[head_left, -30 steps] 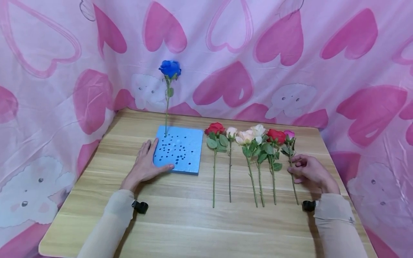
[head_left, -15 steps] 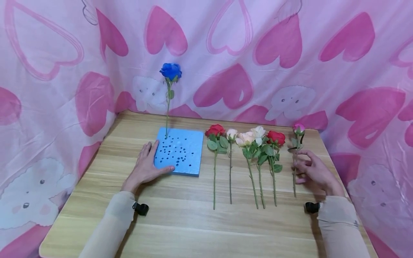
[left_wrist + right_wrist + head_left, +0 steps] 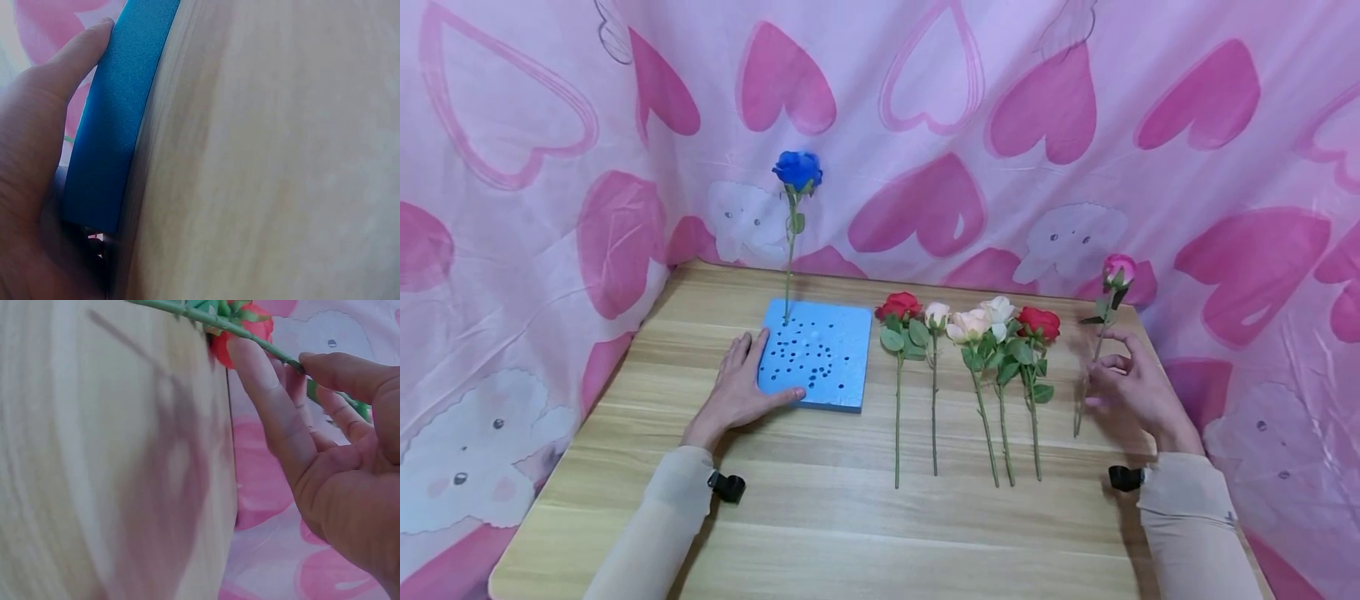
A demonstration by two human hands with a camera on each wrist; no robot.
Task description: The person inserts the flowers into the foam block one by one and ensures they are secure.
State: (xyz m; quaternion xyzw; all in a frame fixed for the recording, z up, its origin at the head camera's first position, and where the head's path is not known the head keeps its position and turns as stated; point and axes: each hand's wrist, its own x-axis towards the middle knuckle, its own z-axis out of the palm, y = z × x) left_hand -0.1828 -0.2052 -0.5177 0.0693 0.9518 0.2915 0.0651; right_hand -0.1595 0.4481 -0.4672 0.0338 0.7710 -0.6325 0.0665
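My left hand (image 3: 739, 393) rests spread around the near left corner of a light blue foam block (image 3: 852, 333) dotted with small holes. Its thumb lies along the block's near edge, also seen in the left wrist view beside the foam side (image 3: 115, 119). A blue rose (image 3: 797, 171) stands upright in the block's far left part. My right hand (image 3: 1133, 390) pinches the stem of a pink rose (image 3: 1120, 271) between thumb and fingers at the table's right side. The rose is tilted up, bloom away from me, and its stem (image 3: 206, 317) crosses the right wrist view.
Several roses lie in a row between block and right hand: a red rose (image 3: 898, 306), a pale pink rose (image 3: 937, 315), a peach rose (image 3: 968, 325), a white rose (image 3: 998, 310) and another red rose (image 3: 1039, 323). A heart-patterned curtain (image 3: 917, 204) surrounds the wooden table (image 3: 850, 533).
My right hand has picked up the pink rose from the row's right end, moving it right and raising its bloom. My left hand has stayed at the block.
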